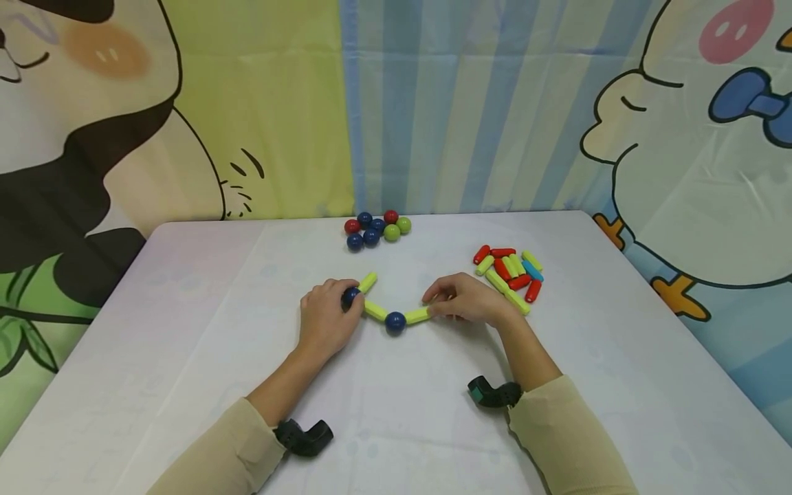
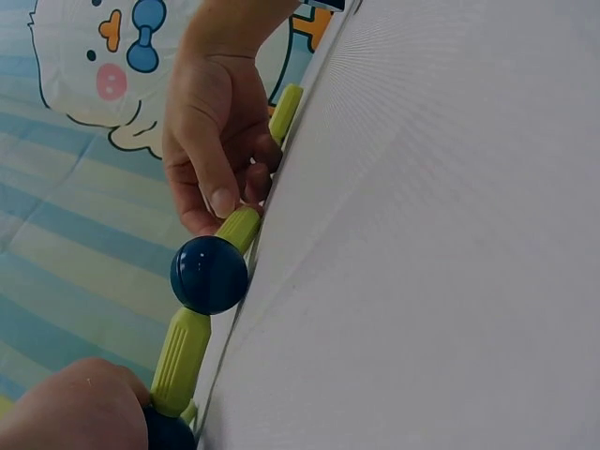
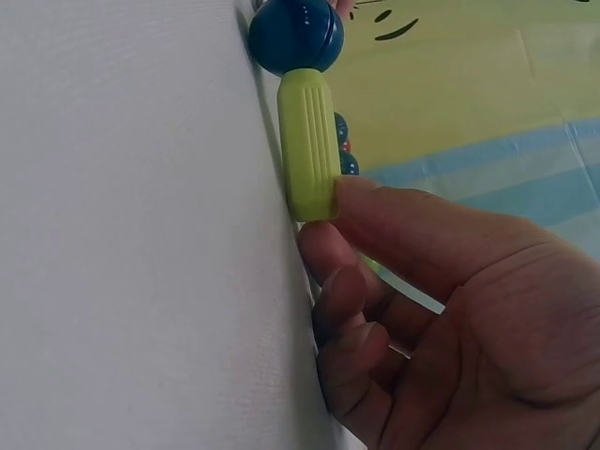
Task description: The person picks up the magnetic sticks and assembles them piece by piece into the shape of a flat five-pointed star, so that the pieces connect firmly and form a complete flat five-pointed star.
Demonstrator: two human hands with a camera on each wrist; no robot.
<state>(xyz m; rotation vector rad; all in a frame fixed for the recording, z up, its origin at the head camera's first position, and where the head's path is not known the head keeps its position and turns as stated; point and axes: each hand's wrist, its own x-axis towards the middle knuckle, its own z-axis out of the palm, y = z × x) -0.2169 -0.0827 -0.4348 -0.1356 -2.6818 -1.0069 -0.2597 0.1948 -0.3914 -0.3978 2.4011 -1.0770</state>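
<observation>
A cartoon-printed curtain (image 1: 427, 103) behind a white table (image 1: 396, 412) suggests a playroom-like corner.

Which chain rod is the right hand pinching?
The yellow-green rod right of the frontmost blue ball; the other two chain rods adjoin the ball in the left hand.

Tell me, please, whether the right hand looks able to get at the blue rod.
Probably yes: the blue rod looks uncovered from above, close to the right hand, though that hand would first need to release the yellow-green rod it pinches.
</observation>
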